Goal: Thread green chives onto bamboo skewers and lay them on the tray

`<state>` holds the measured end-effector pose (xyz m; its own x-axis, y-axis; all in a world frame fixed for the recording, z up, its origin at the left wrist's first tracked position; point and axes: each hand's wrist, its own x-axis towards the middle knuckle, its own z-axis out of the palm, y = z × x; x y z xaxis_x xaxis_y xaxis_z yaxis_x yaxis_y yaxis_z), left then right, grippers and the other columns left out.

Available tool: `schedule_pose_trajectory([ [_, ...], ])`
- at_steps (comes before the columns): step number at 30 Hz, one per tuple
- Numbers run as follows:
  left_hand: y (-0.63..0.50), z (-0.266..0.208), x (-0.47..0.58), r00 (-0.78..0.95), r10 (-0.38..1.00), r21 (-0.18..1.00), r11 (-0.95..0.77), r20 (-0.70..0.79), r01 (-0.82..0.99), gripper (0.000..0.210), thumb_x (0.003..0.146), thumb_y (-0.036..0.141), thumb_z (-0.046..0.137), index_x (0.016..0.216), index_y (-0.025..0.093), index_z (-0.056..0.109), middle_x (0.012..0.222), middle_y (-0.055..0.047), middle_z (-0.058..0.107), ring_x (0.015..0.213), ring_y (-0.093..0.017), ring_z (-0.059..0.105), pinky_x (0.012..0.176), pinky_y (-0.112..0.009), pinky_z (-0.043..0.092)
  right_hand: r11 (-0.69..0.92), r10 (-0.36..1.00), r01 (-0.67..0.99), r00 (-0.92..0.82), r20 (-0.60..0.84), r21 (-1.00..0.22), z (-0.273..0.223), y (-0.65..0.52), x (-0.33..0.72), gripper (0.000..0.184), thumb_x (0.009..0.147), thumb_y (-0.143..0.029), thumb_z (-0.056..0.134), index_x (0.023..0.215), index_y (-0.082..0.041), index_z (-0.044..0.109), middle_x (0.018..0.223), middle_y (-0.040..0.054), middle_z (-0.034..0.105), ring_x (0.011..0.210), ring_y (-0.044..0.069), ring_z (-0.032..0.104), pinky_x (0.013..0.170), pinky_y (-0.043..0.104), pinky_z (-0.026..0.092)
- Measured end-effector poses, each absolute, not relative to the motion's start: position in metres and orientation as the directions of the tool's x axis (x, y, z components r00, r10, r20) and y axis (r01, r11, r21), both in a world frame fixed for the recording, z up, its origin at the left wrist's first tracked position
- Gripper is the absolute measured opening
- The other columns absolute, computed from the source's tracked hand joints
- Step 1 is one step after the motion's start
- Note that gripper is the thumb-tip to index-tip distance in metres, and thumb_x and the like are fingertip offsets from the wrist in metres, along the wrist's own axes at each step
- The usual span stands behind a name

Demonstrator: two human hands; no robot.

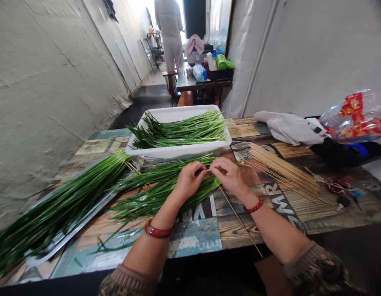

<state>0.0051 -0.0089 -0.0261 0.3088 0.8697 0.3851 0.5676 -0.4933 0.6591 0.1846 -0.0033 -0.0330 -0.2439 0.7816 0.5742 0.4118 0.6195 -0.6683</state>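
Note:
My left hand (190,179) and my right hand (229,176) meet above a loose pile of garlic chives (156,193) on the table. Each has thumb and fingers pinched together. A thin pale green chive stalk spans the small gap between the fingertips. Beneath my right wrist, a single bamboo skewer (241,221) slants toward the table's front edge, its upper end by the chives. Behind the hands, a white plastic tub (178,153) holds more chives laid lengthwise. To the left, a metal tray (76,228) carries a thick bunch of chives with skewer ends showing at its stalks.
Many bamboo skewers (283,168) lie fanned out on the right. Beyond them are scissors (335,187), a light cloth cap (289,126) and a red-printed plastic bag (357,117). A person (170,33) stands at the back, near a second table (196,85) with supplies.

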Motion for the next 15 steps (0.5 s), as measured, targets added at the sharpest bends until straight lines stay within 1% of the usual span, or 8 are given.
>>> schedule_pose_trajectory([
  [2,-0.009,-0.026,0.006,0.313,0.87,0.667,-0.493,0.381,0.559,0.009,0.084,0.016,0.053,0.076,0.018,0.058,0.075,-0.001,0.062,0.072,-0.015,0.055,0.07,-0.026,0.043,0.565,0.823,0.359,-0.171,0.542,-0.743,-0.035,-0.004,0.181,0.017,0.088,-0.026,0.054,0.076,-0.021,0.065,0.083,0.004,0.067,0.082,0.018,0.062,0.078,0.032,0.048],
  [5,-0.009,-0.026,0.006,0.308,0.876,0.671,-0.482,0.371,0.564,0.009,0.083,0.016,0.054,0.075,0.018,0.058,0.074,-0.001,0.062,0.072,-0.015,0.055,0.069,-0.026,0.043,0.437,0.894,0.301,-0.041,0.447,-0.847,-0.04,-0.002,0.179,0.019,0.088,-0.031,0.053,0.076,-0.02,0.063,0.079,0.0031,0.066,0.076,0.017,0.061,0.071,0.029,0.048],
  [7,-0.009,-0.025,0.006,0.295,0.882,0.671,-0.47,0.366,0.574,0.009,0.083,0.016,0.053,0.076,0.018,0.058,0.075,-0.001,0.062,0.073,-0.015,0.055,0.069,-0.026,0.043,0.373,0.916,0.279,0.041,0.399,-0.885,-0.042,0.0,0.183,0.022,0.089,-0.035,0.051,0.079,-0.019,0.062,0.077,0.0024,0.065,0.072,0.017,0.06,0.068,0.028,0.047],
  [9,-0.009,-0.024,0.006,0.281,0.888,0.67,-0.458,0.363,0.584,0.009,0.084,0.016,0.053,0.076,0.017,0.058,0.075,-0.001,0.062,0.073,-0.015,0.055,0.069,-0.026,0.043,0.358,0.907,0.294,0.114,0.404,-0.886,-0.04,0.002,0.191,0.024,0.091,-0.037,0.049,0.081,-0.019,0.061,0.077,0.0026,0.065,0.072,0.017,0.059,0.067,0.028,0.046],
  [11,-0.009,-0.023,0.005,0.262,0.894,0.671,-0.447,0.365,0.591,0.009,0.084,0.018,0.052,0.077,0.017,0.058,0.075,-0.001,0.062,0.073,-0.015,0.055,0.069,-0.025,0.042,0.383,0.879,0.384,0.13,0.46,-0.84,-0.035,0.005,0.203,0.028,0.094,-0.037,0.045,0.078,-0.019,0.061,0.076,0.0033,0.065,0.074,0.018,0.06,0.071,0.03,0.046],
  [12,-0.008,-0.023,0.005,0.252,0.896,0.674,-0.442,0.367,0.591,0.01,0.085,0.018,0.052,0.077,0.017,0.058,0.076,-0.002,0.062,0.073,-0.015,0.056,0.069,-0.025,0.042,0.4,0.865,0.46,0.096,0.492,-0.793,-0.033,0.006,0.209,0.031,0.095,-0.036,0.043,0.075,-0.02,0.061,0.076,0.0037,0.065,0.076,0.019,0.06,0.074,0.031,0.045],
  [14,-0.008,-0.023,0.005,0.233,0.898,0.678,-0.436,0.374,0.591,0.011,0.085,0.019,0.051,0.077,0.017,0.058,0.076,-0.002,0.062,0.074,-0.014,0.056,0.069,-0.025,0.042,0.414,0.847,0.627,-0.001,0.531,-0.66,-0.031,0.01,0.219,0.034,0.095,-0.034,0.044,0.069,-0.02,0.062,0.08,0.0056,0.065,0.082,0.021,0.059,0.081,0.035,0.044],
  [15,-0.008,-0.023,0.004,0.226,0.898,0.679,-0.435,0.378,0.592,0.011,0.085,0.02,0.051,0.078,0.017,0.058,0.077,-0.002,0.062,0.074,-0.014,0.056,0.069,-0.025,0.042,0.405,0.843,0.7,-0.036,0.537,-0.589,-0.032,0.012,0.224,0.031,0.093,-0.031,0.047,0.069,-0.02,0.063,0.086,0.0069,0.066,0.086,0.022,0.058,0.083,0.037,0.043],
])
